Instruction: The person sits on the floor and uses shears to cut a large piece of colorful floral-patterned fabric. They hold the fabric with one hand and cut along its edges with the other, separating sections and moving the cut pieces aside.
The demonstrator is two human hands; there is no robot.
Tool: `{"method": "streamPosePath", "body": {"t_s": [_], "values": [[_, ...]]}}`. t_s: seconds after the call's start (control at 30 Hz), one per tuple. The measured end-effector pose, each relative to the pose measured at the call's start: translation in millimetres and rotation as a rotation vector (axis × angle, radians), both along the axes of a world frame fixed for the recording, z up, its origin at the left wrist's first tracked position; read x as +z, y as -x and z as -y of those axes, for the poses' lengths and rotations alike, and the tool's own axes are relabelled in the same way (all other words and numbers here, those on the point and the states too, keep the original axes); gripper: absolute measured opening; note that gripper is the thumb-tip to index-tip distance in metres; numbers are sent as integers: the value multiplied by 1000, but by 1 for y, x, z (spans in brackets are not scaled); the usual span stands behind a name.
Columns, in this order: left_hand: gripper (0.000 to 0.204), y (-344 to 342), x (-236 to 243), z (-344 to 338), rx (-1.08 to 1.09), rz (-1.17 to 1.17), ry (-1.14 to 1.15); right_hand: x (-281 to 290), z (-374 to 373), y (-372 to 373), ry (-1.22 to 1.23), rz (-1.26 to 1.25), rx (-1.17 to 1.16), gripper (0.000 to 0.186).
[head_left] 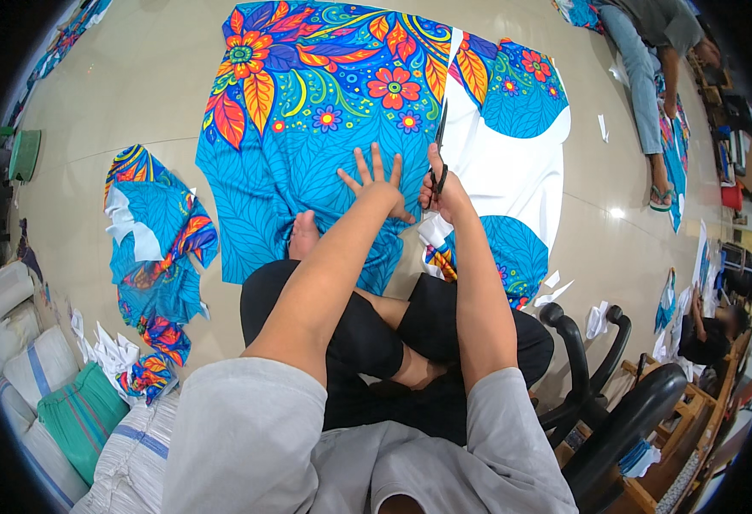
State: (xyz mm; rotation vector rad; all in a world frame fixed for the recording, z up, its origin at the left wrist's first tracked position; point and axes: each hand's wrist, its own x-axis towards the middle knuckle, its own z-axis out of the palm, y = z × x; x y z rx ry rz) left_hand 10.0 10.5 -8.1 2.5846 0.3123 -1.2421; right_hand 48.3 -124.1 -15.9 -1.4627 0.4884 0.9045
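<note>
A large blue fabric (pixel 324 158) printed with bright flowers and leaves lies spread on the floor in front of my crossed legs. My left hand (pixel 378 187) presses flat on it, fingers spread. My right hand (pixel 446 190) grips black-handled scissors (pixel 441 163), their blades pointing away from me along the fabric's right edge, beside a white area (pixel 513 171) of cloth. Past that white area are more blue printed parts, one far right (pixel 526 90) and one near right. A small crumpled white scrap (pixel 434 230) lies just below my right hand.
Cut printed pieces (pixel 161 248) lie in a heap on the left. White sacks (pixel 127 454) and a green sack (pixel 84 415) stand at lower left. A black chair (pixel 599 385) is close on my right. Another person (pixel 650 86) sits at upper right; a further person (pixel 719 334) is lower right.
</note>
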Motion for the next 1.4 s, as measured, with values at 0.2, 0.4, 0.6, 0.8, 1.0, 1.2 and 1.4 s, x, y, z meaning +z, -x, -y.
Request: {"method": "streamPosePath", "body": {"t_s": [0.2, 0.4, 0.6, 0.8, 1.0, 1.2, 1.4], "values": [[136, 0, -1, 1, 3, -2, -3, -10, -4, -2, 33, 31, -3, 65], [136, 0, -2, 0, 5, 5, 5, -9, -6, 2, 1, 30, -42, 66], [134, 0, -1, 0, 0, 7, -2, -4, -4, 11, -2, -11, -45, 68], [134, -1, 1, 1, 3, -2, -6, -7, -7, 9, 33, 31, -32, 66], [134, -1, 1, 0, 5, -4, -3, -14, -9, 8, 69, 84, -14, 64], [135, 0, 1, -1, 1, 9, -4, -9, -6, 2, -4, 36, -33, 66], [135, 0, 2, -1, -1, 9, -5, -5, -8, -23, -38, 9, -74, 68]]}}
